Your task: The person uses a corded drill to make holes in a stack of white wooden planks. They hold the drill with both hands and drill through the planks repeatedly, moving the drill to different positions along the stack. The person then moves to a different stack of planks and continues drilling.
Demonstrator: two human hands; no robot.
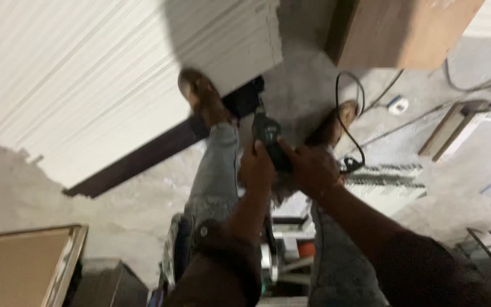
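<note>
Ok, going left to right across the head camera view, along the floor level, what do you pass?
Framed board → stack of white panels → left hand → dark power tool → right hand → black cable → wooden board.

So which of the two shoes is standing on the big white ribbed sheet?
The shoe on the picture's left: it rests on the edge of the white ribbed sheet. The other shoe, beside the black cord, stands on bare concrete floor.
</note>
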